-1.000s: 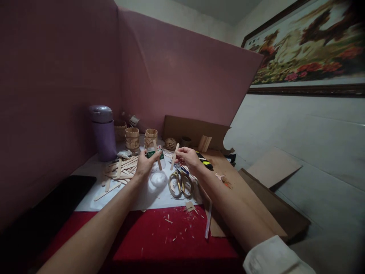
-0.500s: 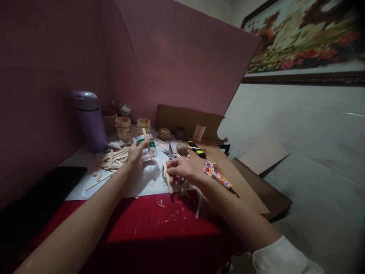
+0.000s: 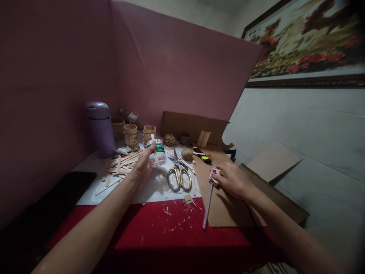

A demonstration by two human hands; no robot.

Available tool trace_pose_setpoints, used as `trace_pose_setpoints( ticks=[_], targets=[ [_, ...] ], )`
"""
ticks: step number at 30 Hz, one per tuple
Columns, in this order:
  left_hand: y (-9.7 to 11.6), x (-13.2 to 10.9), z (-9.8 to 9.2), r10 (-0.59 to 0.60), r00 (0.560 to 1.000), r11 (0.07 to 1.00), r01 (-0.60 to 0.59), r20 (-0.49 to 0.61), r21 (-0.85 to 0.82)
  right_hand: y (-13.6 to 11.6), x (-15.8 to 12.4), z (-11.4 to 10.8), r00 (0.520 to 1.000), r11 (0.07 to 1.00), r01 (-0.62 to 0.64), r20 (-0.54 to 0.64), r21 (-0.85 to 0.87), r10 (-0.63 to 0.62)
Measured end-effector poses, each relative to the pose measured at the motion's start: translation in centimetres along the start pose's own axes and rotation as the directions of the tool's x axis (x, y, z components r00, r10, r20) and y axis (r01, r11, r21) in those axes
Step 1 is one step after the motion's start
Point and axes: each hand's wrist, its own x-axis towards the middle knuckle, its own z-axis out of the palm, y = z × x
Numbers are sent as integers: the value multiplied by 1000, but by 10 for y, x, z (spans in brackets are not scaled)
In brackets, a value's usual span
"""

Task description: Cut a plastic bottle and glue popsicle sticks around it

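Observation:
My left hand (image 3: 145, 156) is closed around a clear plastic bottle bottom (image 3: 160, 152) with a green and white label. Against the label stands an upright craft stick (image 3: 154, 146), pressed by my thumb. On the right, my right hand (image 3: 232, 179) grips a flower-patterned glue gun (image 3: 214, 177), partly hidden by my fingers. A translucent glue stick (image 3: 207, 209) extends from beside the gun toward the red cloth; whether it sits in the gun I cannot tell. Gold-handled scissors (image 3: 179, 177) lie between my hands. Another craft stick (image 3: 163, 186) lies on the white paper below the bottle.
Loose craft sticks (image 3: 122, 163) lie in a pile at left, near a purple flask (image 3: 101, 129). Two wooden cups (image 3: 131, 136), twine balls (image 3: 187, 153) and a yellow-black cutter (image 3: 202, 155) stand or lie farther back. Brown cardboard (image 3: 228, 213) covers the right; wood scraps dot the red cloth (image 3: 159, 228).
My right hand has let go of a craft stick over the scissors, moved right and taken hold of the glue gun. My left hand still holds the bottle bottom. The view has shifted slightly.

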Motion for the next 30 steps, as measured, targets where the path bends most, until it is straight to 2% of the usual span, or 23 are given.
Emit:
trace_pose_setpoints(
  ticks=[1, 3, 4, 6, 9, 12, 18, 22, 26, 30],
  targets=[
    [0, 0, 1, 4, 1000, 1000, -4, 3, -18, 14, -3, 1, 998, 997, -19, 50, -80, 23],
    [0, 0, 2, 7, 1000, 999, -7, 5, -43, 37, -8, 8, 986, 988, -94, 127, -122, 109],
    [0, 1, 2, 7, 1000, 999, -7, 6, -53, 46, -10, 13, 975, 983, -140, 157, -115, 157],
    [-1, 2, 1, 2, 1000, 998, -1, 6, -57, 57, -12, 24, 968, 990, -138, 210, -21, 140],
    [0, 1, 0, -27, 1000, 999, 27, 3, -25, 64, -10, 36, 975, 986, -93, 212, 137, 63],
    [2, -1, 1, -55, 998, 998, 55, 6, 10, 65, -8, 39, 971, 973, -53, 239, 223, -2],
    [3, -4, 3, -77, 997, 997, 77, 3, 15, 72, -12, 36, 990, 937, -76, 139, 341, 30],
    [0, -2, 2, -74, 997, 997, 74, 7, -1, 76, -16, 35, 990, 818, -113, 132, 565, 45],
    [0, -3, 2, -54, 998, 998, 55, 44, -16, 69, -20, 26, 978, 636, -198, 195, 746, 76],
    [1, -2, 4, -75, 997, 997, 75, 6, 2, 56, -25, 13, 959, 445, -284, 245, 850, 143]
  ],
)
